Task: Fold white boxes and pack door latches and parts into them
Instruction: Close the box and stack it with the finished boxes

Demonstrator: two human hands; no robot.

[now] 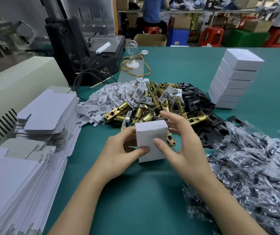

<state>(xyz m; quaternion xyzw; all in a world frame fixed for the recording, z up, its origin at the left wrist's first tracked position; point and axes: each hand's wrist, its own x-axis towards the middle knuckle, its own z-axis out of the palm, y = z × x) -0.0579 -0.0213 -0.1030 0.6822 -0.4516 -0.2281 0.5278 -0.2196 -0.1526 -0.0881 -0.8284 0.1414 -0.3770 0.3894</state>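
Left hand [119, 155] and right hand [186, 138] fingers curl round small white cardboard box [146, 136], just in front of brass latch pile [154, 97]; untucked flap may pop, spilling parts.

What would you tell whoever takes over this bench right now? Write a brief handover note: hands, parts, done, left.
Hands: left hand and right hand both hold one closed white box above the table.
Done: stack of closed boxes far right.
Piled centre: latches, black plates, white inserts; flat blanks left; bagged parts right.
Likely left: stack this box, keep folding and packing.
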